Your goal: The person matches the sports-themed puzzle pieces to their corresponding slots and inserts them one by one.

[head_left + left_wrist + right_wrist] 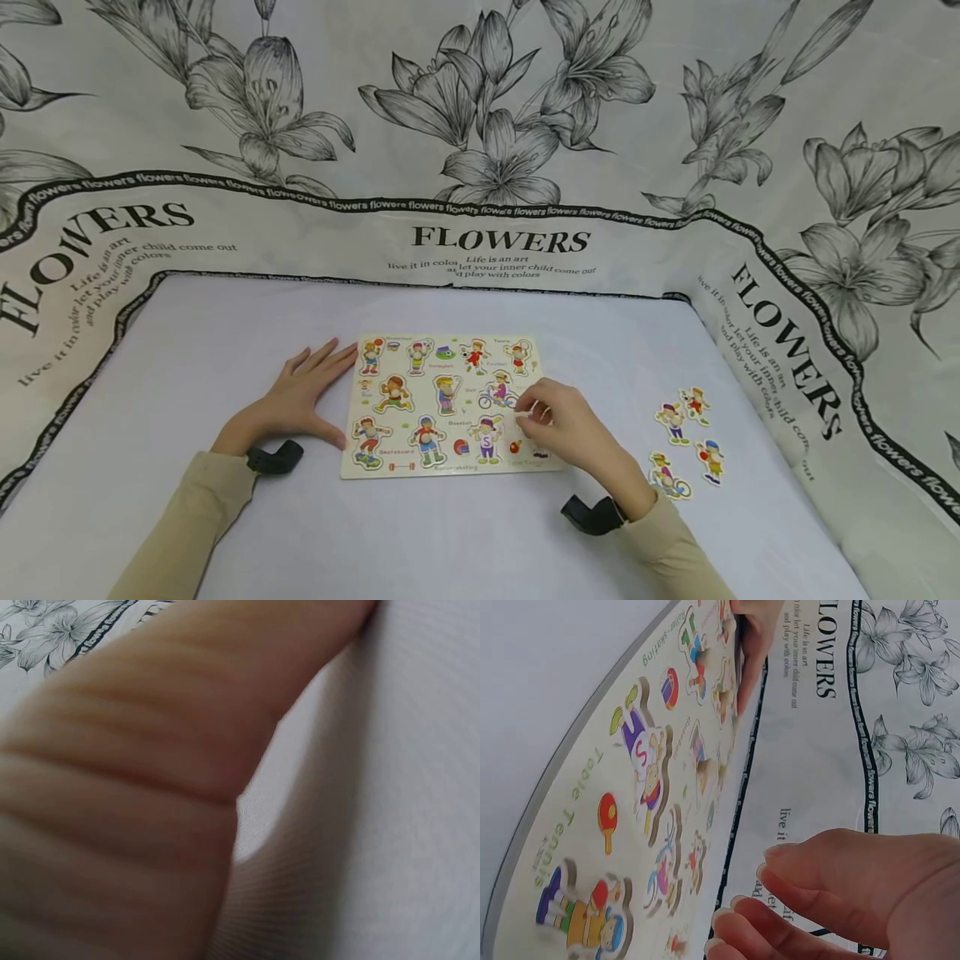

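A cream puzzle board (405, 450) printed with sports figures lies flat on the table. My left hand (300, 400) rests at its left edge with fingers spread, thumb and fingertips at the border. The left wrist view shows only blurred skin of that hand (135, 765) against the white cloth. Above the board's right side is my right hand (566, 421), fingers loosely bent. In the right wrist view, its fingertips (780, 859) are apart, and no piece shows between them. Below, the table tennis figure (592, 919) lies on the board, mostly hidden by the hand in the head view.
Several loose figure pieces lie on the table to the right of the board, among them a cyclist (667, 477) and a football player (696, 406). A white cloth (450, 533) covers the table. Flower-printed fabric (495, 250) rises behind and along both sides.
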A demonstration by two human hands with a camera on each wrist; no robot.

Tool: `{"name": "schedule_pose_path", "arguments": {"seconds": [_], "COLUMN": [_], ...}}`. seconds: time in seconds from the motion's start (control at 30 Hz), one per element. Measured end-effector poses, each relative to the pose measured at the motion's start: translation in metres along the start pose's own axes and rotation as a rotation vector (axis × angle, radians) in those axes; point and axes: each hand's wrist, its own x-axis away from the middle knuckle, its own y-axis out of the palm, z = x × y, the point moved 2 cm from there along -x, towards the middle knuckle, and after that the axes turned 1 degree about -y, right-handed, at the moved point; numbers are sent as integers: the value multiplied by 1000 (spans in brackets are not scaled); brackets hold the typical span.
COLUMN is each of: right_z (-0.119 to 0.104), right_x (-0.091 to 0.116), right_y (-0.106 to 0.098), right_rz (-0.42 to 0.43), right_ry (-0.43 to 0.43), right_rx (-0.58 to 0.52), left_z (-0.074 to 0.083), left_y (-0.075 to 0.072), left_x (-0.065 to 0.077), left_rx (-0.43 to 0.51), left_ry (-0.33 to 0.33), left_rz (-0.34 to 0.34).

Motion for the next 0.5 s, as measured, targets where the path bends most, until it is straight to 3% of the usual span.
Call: {"name": "schedule_pose_path", "arguments": {"seconds": [0.2, 0.5], "right_z": [14, 36], "right_x": [23, 56], "right_y": [-20, -57], "right_rz": [50, 92], "right_ry": [13, 147], "right_rx": [60, 178], "left_z": [0, -1], "left_y": [0, 0], "left_x": [0, 0], "left_rx": [-7, -17], "left_ry": [-5, 0], "left_rz": [-2, -2]}}
